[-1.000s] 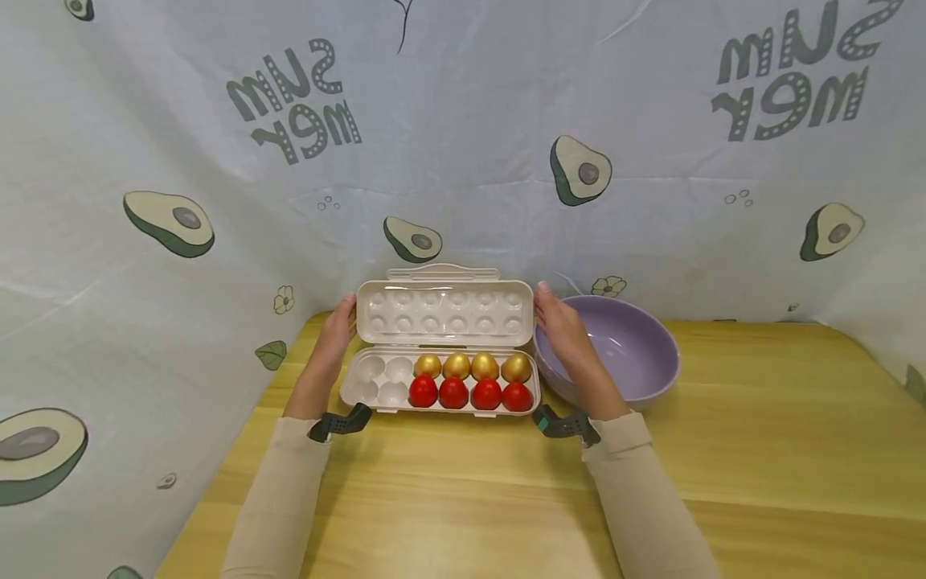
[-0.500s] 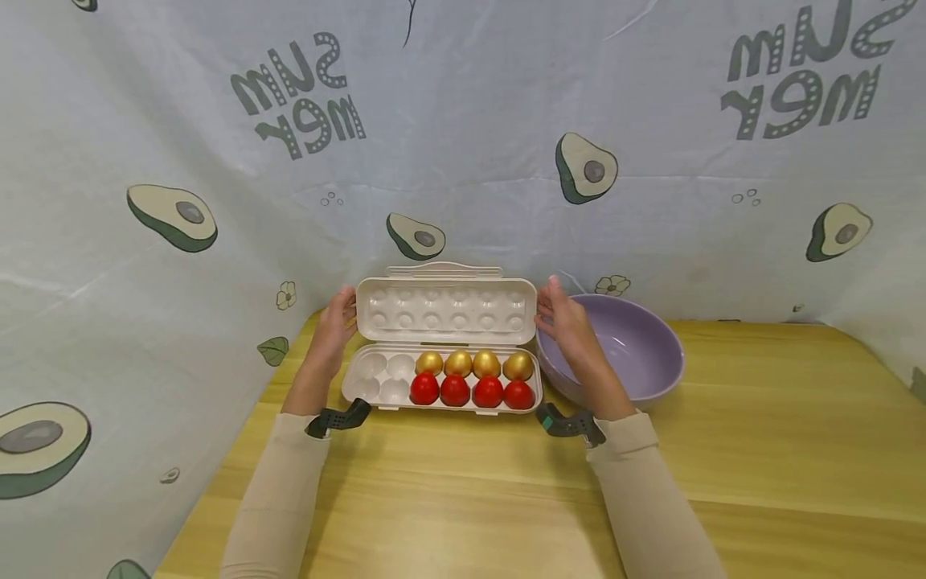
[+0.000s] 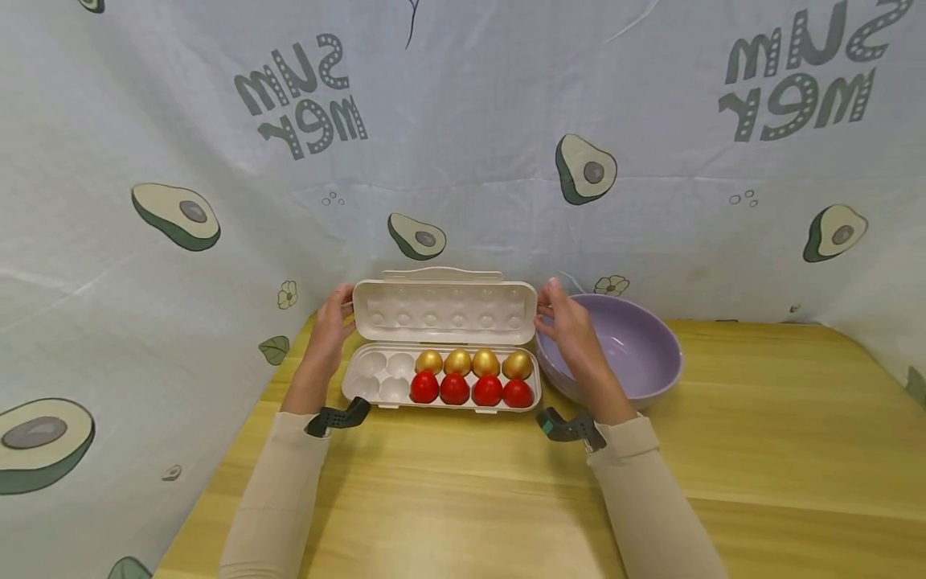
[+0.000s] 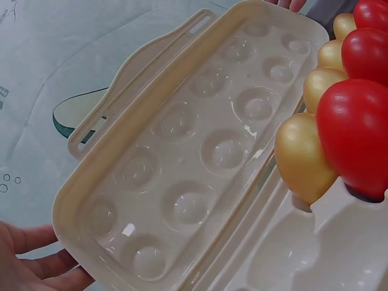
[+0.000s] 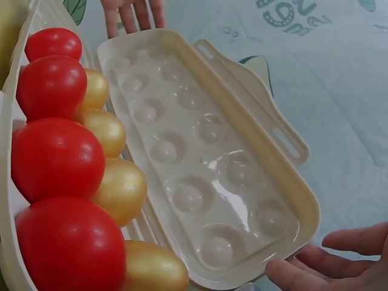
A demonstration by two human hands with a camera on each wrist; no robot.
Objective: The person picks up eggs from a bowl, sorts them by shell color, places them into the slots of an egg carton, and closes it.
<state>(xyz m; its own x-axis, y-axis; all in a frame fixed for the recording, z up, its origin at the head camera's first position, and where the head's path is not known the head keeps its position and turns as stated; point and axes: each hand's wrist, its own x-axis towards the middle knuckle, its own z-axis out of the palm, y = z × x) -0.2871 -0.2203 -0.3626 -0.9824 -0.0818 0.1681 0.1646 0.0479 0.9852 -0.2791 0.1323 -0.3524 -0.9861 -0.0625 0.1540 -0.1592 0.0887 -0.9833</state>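
A cream egg carton (image 3: 395, 392) stands on the table with its lid (image 3: 444, 305) raised at the back. Several golden eggs (image 3: 457, 362) fill part of the rear row, and several red eggs (image 3: 454, 389) sit in front of them; the cups at the left end are bare. My left hand (image 3: 327, 334) touches the lid's left end with extended fingers (image 4: 45, 267). At the opposite end my right hand (image 3: 571, 330) touches the lid with loosely spread fingers (image 5: 327, 262). Neither hand curls round the lid. In the wrist views the lid's dimpled inside faces the cameras.
A purple bowl (image 3: 637, 354) stands right beside the carton, partly behind my right hand and wrist. Close behind the lid hangs a printed avocado curtain (image 3: 492, 185). The wooden table (image 3: 760, 418) extends to the right and toward the front.
The lid has tipped slightly forward over the last half second, both hands staying at its ends. My right fingers have spread a little since one second ago. The eggs have not moved.
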